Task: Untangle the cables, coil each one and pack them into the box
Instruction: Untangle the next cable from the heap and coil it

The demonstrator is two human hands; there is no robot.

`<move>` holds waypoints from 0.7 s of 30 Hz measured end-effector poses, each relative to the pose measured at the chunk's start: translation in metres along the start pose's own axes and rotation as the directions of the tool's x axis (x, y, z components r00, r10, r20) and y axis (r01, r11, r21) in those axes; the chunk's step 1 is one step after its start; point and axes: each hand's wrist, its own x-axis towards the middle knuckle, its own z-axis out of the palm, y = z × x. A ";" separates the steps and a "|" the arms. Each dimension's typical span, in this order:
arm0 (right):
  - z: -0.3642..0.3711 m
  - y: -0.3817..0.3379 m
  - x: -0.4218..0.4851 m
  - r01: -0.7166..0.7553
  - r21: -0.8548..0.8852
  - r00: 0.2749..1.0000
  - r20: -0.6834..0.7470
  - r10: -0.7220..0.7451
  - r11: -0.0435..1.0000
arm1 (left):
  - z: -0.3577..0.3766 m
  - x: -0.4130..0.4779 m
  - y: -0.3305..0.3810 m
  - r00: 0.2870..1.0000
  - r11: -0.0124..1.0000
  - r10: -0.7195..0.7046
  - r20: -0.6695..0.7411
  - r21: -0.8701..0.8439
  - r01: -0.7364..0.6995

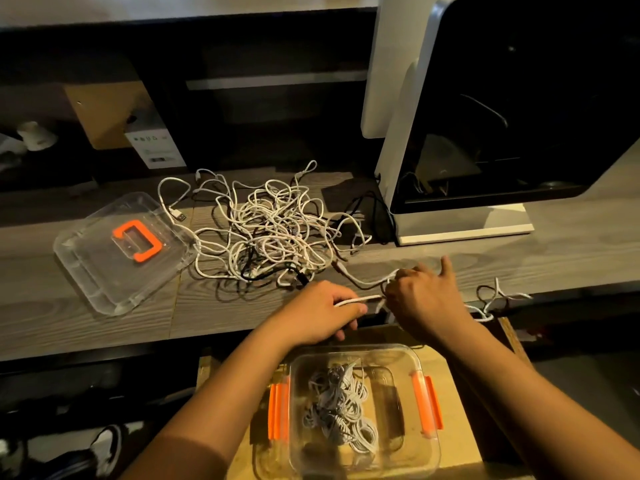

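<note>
Left hand (322, 313) and right hand (422, 299) each grip one white cable (360, 299) at a wooden desk (519, 258). Tangled cable pile (266, 230) at twelve o'clock, clear lid (104, 271) at ten, box (356, 349) holding coiled cables (346, 407) at six.

White cables (266, 226), clear orange-latched box (427, 407), grey wood-grain table (86, 327)

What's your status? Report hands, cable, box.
Left hand and right hand grip one white cable. Box open, coils inside, lid aside. Big tangle waits on desk.
</note>
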 end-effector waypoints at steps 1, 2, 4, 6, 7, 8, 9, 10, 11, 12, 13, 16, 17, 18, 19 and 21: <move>0.000 0.000 -0.001 -0.001 0.021 1.000 -0.010 0.002 1.000 | 0.002 0.000 0.002 1.000 0.999 -0.031 0.007 0.016 0.030; 0.000 0.001 -0.001 0.001 0.046 1.000 -0.021 0.000 0.999 | 0.004 0.000 0.004 0.998 0.998 -0.060 0.011 0.027 0.060; 0.001 0.002 -0.004 0.015 0.090 0.999 -0.040 -0.011 0.996 | 0.004 0.001 0.007 0.993 0.993 -0.116 0.004 0.031 0.115; 0.002 0.003 -0.005 0.028 0.096 0.999 -0.028 -0.025 0.995 | 0.002 0.001 0.008 0.991 0.991 -0.131 -0.027 0.036 0.131; 0.003 0.003 -0.006 0.034 0.087 0.999 -0.014 -0.033 0.996 | 0.002 0.001 0.008 0.992 0.991 -0.120 -0.046 0.052 0.122; 0.004 0.003 -0.006 0.040 0.078 0.999 -0.004 -0.040 0.996 | 0.003 0.000 0.008 0.992 0.990 -0.103 -0.068 0.086 0.109; 0.005 0.002 -0.006 0.048 0.075 0.999 0.002 -0.048 0.996 | 0.005 0.000 0.008 0.992 0.985 -0.086 -0.097 0.141 0.099; 0.006 0.001 -0.006 0.059 0.075 0.998 0.004 -0.059 0.995 | 0.008 -0.001 0.007 0.989 0.973 -0.074 -0.129 0.207 0.100; 0.006 -0.001 -0.005 0.074 0.078 0.997 -0.006 -0.074 0.994 | 0.009 0.000 0.004 0.986 0.954 -0.071 -0.151 0.280 0.111; 0.005 -0.002 -0.005 0.086 0.087 0.996 -0.028 -0.084 0.992 | 0.010 0.001 0.000 0.985 0.924 -0.080 -0.154 0.358 0.131; 0.005 -0.002 -0.005 0.091 0.110 0.995 -0.054 -0.085 0.990 | 0.011 0.002 -0.005 0.985 0.892 -0.098 -0.141 0.426 0.150; 0.005 0.002 -0.003 0.101 0.148 0.983 -0.168 -0.076 0.984 | 0.009 0.002 -0.017 0.987 0.890 -0.121 -0.102 0.430 0.153; 0.006 0.003 -0.001 0.099 0.167 0.976 -0.207 -0.063 0.981 | 0.008 0.001 -0.018 0.990 0.923 -0.108 -0.089 0.362 0.133; 0.009 0.005 0.000 0.090 0.201 0.973 -0.227 -0.043 0.976 | 0.008 -0.001 -0.019 0.994 0.960 -0.073 -0.085 0.265 0.093; 0.012 0.006 0.001 0.084 0.249 0.972 -0.235 -0.024 0.965 | 0.007 -0.001 -0.021 0.995 0.989 -0.026 -0.095 0.142 0.039; 0.018 0.003 0.002 0.089 0.380 0.980 -0.196 -0.013 0.921 | 0.007 -0.003 -0.021 0.982 0.989 0.072 -0.173 -0.113 -0.093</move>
